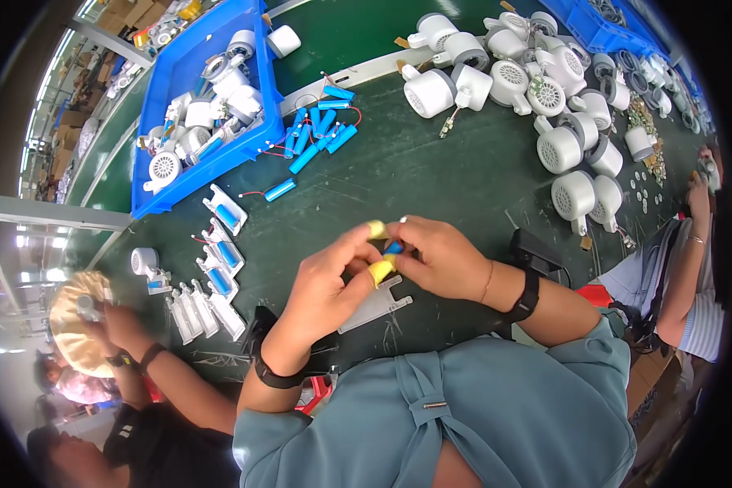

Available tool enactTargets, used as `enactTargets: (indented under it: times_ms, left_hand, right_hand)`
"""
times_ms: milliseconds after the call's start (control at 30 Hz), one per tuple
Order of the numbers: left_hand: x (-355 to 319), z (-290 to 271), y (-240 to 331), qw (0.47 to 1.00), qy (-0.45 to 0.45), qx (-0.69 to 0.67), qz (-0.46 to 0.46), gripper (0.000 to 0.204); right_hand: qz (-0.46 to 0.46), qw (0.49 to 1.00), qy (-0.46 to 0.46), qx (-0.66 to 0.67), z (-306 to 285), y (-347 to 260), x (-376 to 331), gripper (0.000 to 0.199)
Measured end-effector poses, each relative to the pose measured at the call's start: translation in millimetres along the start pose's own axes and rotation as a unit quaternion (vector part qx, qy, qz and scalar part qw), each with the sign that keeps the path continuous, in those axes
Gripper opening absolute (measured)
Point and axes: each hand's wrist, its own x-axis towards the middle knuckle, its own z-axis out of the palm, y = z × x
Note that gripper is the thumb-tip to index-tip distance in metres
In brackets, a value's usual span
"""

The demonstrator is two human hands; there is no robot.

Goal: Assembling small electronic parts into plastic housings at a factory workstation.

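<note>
My left hand (327, 281) and my right hand (447, 259) meet over the near middle of the green table. Yellow covers sit on fingertips of my left hand. Between the pinched fingers of both hands a small part of a blue cylindrical battery (394, 246) shows; the fingers hide the rest, and any wire on it. Just beneath my hands, a flat white plastic handle shell (374, 306) lies on the table, partly covered by my left hand. To the left, several similar white shells (220, 254) lie in a slanting row, some with blue batteries in them.
Loose blue batteries (304, 148) with thin wires lie beyond my hands. A blue crate (211, 177) of white round fan housings stands far left. More white fan housings (508, 81) crowd the far right. Co-workers' arms (183, 390) are at the left and right edges.
</note>
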Motion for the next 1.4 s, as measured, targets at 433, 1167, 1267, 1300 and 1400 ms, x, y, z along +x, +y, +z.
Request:
enactTargets:
  times_ms: [433, 1167, 1267, 1300, 1400]
  left_hand:
    - [-73, -25, 7, 0.966, -0.050, 0.254, -0.022, 0.065]
    - [-50, 9, -12, 0.968, 0.004, 0.247, 0.045, 0.054]
    - [-49, 10, -12, 0.969, 0.008, 0.243, 0.043, 0.054]
    - [-49, 9, -12, 0.969, 0.008, 0.244, 0.043, 0.054]
    - [-48, 11, -12, 0.971, 0.005, 0.234, 0.048, 0.054]
  right_hand:
    - [0.203, 0.928, -0.041, -0.309, -64, -47, -19, 0.028]
    - [-0.137, 0.975, -0.026, -0.175, -13, -46, -17, 0.030]
    - [-0.144, 0.973, -0.031, -0.175, -3, -42, -20, 0.028]
    - [-0.140, 0.971, -0.051, -0.185, -3, -42, -20, 0.027]
    - [-0.130, 0.967, -0.081, -0.205, -3, -42, -23, 0.025]
